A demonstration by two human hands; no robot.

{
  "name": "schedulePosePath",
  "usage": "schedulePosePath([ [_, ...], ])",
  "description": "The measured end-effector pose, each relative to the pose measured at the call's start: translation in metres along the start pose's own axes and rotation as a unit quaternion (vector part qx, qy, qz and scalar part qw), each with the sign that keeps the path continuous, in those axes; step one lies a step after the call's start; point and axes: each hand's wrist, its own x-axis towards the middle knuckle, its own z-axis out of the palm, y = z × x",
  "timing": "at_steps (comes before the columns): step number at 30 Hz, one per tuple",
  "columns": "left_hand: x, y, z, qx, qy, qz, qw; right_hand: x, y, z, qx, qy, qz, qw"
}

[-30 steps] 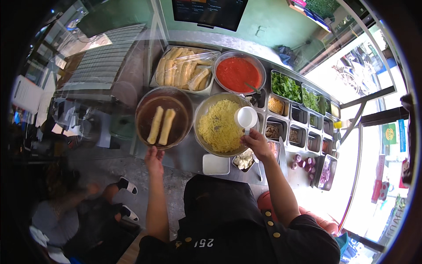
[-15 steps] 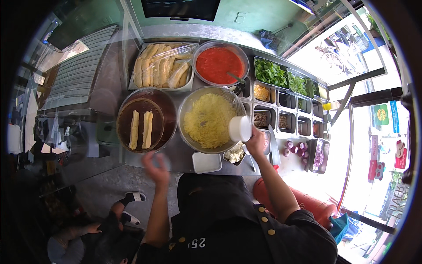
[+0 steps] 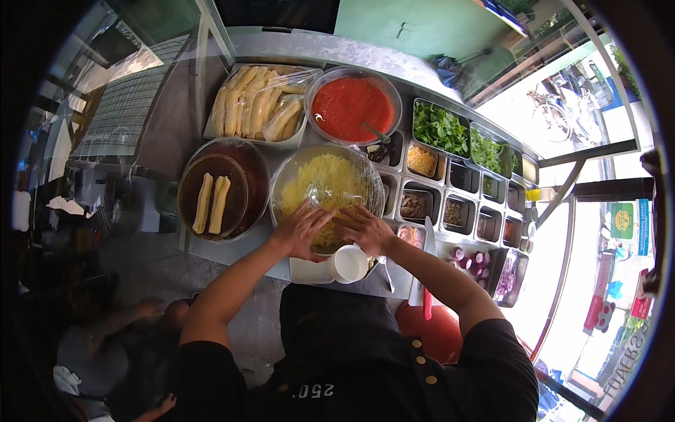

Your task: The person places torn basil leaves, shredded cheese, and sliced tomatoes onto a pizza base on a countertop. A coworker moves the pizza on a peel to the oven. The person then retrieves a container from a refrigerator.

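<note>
A metal bowl of yellow shreds, probably grated cheese, stands in the middle of the counter. Glossy clear film lies across its right side and appears to reach over the shreds. My left hand is at the bowl's near side, fingers spread over the shreds and film. Beside it my right hand lies likewise, fingers apart and pointing inward. Whether any film is pinched between the fingertips is hard to tell. A white cup rests below my hands, mouth toward me, held by neither.
Two bread sticks lie on a round brown board to the left. Behind are film-covered bread and a bowl of red sauce. Topping pans fill the right side, near a red-handled knife and onions.
My right hand has let go of the white cup, which now sits at the near edge. Both hands have come together over the bowl's near side. The view has shifted slightly.
</note>
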Motion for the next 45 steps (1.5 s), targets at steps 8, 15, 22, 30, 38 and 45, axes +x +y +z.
schedulePosePath([
  [8, 0.001, -0.008, 0.014, -0.014, 0.054, -0.004, 0.998, 0.005, -0.002, -0.005, 0.026, 0.061, 0.005, 0.998],
  [15, 0.001, -0.014, 0.021, -0.005, 0.124, 0.029, 0.992, 0.003, -0.004, -0.004, -0.004, 0.041, 0.016, 0.999],
  [22, -0.004, -0.020, 0.032, -0.008, 0.191, 0.101, 0.976, 0.011, -0.014, -0.009, -0.037, -0.072, 0.061, 0.995],
  [30, -0.003, -0.028, 0.041, 0.010, 0.210, 0.161, 0.964, 0.039, -0.020, -0.013, -0.075, -0.138, 0.049, 0.986],
  [38, -0.014, -0.015, 0.023, -0.031, 0.284, 0.118, 0.951, 0.020, -0.010, -0.044, -0.049, -0.114, 0.004, 0.992],
  [45, 0.009, -0.002, -0.003, -0.033, 0.324, 0.155, 0.933, 0.005, -0.004, -0.044, 0.010, 0.049, -0.033, 0.998],
])
